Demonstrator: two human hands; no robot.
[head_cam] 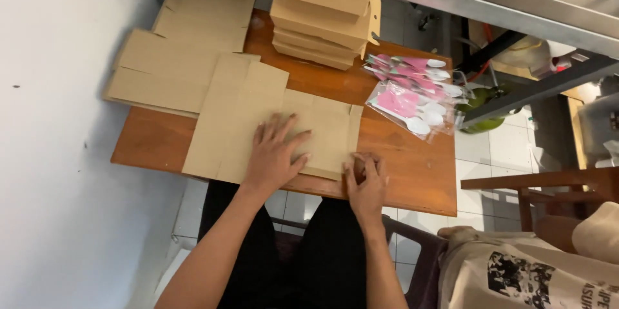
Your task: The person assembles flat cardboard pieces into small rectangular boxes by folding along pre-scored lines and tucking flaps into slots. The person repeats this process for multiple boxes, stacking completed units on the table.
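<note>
Flat brown cardboard box blank (258, 112), unfolded, lying across wooden brown table (412, 167), directly under both hands, reaching from left hand forward and out to its left. Near-right flap folded up a little at table's front edge.

Beyond left hand, further left: more flat brown cardboard sheets (174, 57), overlapping, partly hanging off table's far-left side, touching the blank. Straight ahead of both hands, well apart: stack of folded brown cardboard boxes (325, 9), several high, slightly skewed. Ahead and to right of right hand: clear plastic bags of pink-and-white plastic spoons (412, 93), lying on table near its right edge, apart from the blank. Right of right hand, off table: cream cloth tote bag with black print (516, 273), beside brown wooden chair frame (548, 186).

Left hand (274, 154) spread wide, palm down, fingers fanned, pressing flat on middle of the blank. Right hand (366, 180) at blank's near-right corner by table's front edge, fingers curled narrow, pinching folded flap edge; thumb partly hidden, exact grip hard to tell.
</note>
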